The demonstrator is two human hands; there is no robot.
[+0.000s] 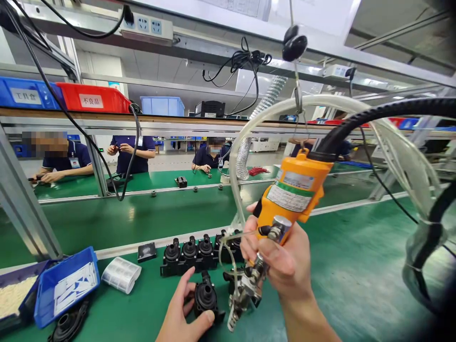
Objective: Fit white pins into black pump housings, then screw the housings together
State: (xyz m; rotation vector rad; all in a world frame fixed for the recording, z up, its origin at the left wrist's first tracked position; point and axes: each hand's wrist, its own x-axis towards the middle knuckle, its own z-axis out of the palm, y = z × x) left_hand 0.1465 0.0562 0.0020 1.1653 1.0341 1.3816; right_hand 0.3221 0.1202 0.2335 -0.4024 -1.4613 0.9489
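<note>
In my right hand is an orange pneumatic screwdriver, gripped round its lower body and tilted, with its metal nozzle head pointing down to the left. A clear hose and a thick black hose run from it. My left hand closes its thumb and fingers round a black pump housing on the green bench, just left of the nozzle. Behind it stands a row of similar black pump housings. Part of another black piece is hidden behind the nozzle head.
To the left are a blue tray with white slips, a bin of pale small parts, a label roll and a loose black housing. The screwdriver hangs from a cable. Several people sit or stand across the line.
</note>
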